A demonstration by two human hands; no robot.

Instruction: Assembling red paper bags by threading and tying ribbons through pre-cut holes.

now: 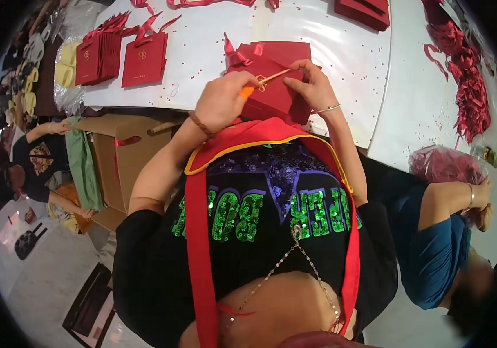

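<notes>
Now red bag btwn left hand & right hand.

Red paper bags: one standing and one stack, upper left; one stack, top right. Cardboard box: one, left.

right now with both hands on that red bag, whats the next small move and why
Probably push the orange-handled tool on through the red bag. The left hand grips its handle with the tip lying on the bag's top, and the right hand pinches the bag beside it, steadying it at the white table edge.
</notes>
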